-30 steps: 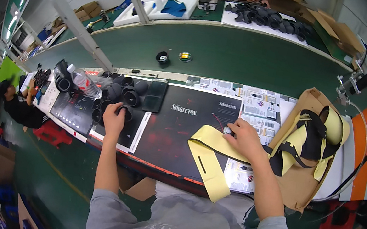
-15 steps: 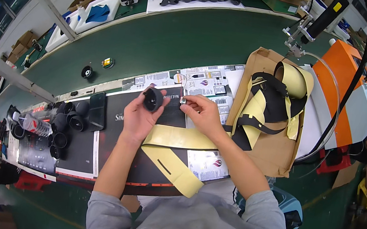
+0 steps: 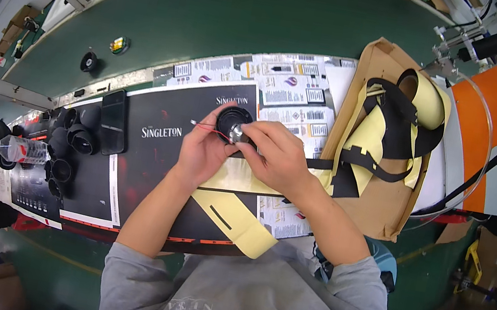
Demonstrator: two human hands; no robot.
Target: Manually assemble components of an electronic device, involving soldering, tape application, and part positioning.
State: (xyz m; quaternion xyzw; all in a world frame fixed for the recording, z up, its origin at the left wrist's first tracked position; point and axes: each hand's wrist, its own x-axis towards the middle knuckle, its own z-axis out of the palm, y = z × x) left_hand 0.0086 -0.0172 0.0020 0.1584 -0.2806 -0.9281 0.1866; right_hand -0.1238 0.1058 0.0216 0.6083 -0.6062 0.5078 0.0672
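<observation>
Both hands grip 1 small black speaker (image 3: 233, 121) over the black mat (image 3: 156, 159), left hand (image 3: 205, 148) cupping it, right hand (image 3: 276, 154) pinching its back beside the red wires (image 3: 210, 129), while unworked speakers (image 3: 70, 138) wait left of the mat.

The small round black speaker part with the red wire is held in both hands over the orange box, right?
Not quite. In the head view, both hands, left and right, hold the small round black speaker part over the black printed mat, not the orange box, which sits far to the right.
</observation>
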